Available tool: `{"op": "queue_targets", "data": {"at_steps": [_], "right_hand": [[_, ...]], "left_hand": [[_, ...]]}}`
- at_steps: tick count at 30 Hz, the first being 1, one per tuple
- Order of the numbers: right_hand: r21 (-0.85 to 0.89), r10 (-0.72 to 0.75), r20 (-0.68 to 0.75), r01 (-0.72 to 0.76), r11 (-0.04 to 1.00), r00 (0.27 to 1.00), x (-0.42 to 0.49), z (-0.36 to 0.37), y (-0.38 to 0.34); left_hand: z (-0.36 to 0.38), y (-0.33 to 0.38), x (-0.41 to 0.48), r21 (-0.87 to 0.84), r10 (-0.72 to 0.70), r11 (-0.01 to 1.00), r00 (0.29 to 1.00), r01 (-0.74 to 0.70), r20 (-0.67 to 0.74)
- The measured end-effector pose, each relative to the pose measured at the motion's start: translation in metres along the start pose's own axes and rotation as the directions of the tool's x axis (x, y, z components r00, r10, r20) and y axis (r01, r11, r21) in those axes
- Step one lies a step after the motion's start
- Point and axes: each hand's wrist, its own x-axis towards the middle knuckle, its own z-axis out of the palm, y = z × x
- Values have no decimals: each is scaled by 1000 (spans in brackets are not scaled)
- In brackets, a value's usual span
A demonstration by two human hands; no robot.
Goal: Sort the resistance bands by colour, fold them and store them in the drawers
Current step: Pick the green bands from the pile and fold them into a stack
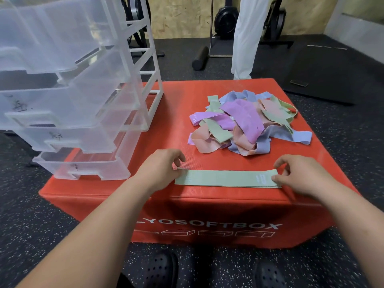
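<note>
**Q:** Forearms closest to the lens, reaching forward. What is under them, biggest thing first?

**R:** Red box, used as the work surface. On its left rear part stand the drawers, clear plastic, pulled out in steps. No colour shows through their walls, so I judge them empty, though the top ones are partly cut off.

**Q:** And the bands?

**R:** Nearly all of them sit in one tangled pile on the right rear of the box: purple, blue, pink and green mixed together. No separate colour heaps are visible.

**Q:** So what is actually in hand?

**R:** One green band, lying flat and straight along the front edge of the box, well apart from the pile. The left hand has curled fingers pinching its left end. The right hand pinches the right end between thumb and fingertips.

**Q:** Is it folded?

**R:** Not yet; it lies at full length. I would call this the very start: one band is laid out for folding. Sorting the pile, folding every band and filling the drawers all remain.
</note>
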Motion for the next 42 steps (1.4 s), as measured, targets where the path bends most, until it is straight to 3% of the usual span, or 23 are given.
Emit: {"op": "queue_targets", "data": {"at_steps": [9,15,22,27,31,42], "right_hand": [[-61,-294,142,304,951,945,-5,-7,6],[-134,-319,102,330,934,942,-2,-3,5],[-78,-350,113,359,930,930,1,-5,5],[29,-374,-103,379,925,922,17,-8,-21],[55,-396,-278,426,903,875,39,3,-58],[-192,-388,-379,338,921,840,95,36,-106]], "left_hand": [[-12,-10,-8,39,91,994,975,-101,205],[-13,-3,-10,116,99,986,982,-118,158],[-10,-5,-5,115,131,982,978,-150,162],[-5,2,9,65,129,989,992,-129,10],[5,14,26,54,121,992,987,-115,-107],[16,10,58,-7,131,991,976,-134,-171]]}}
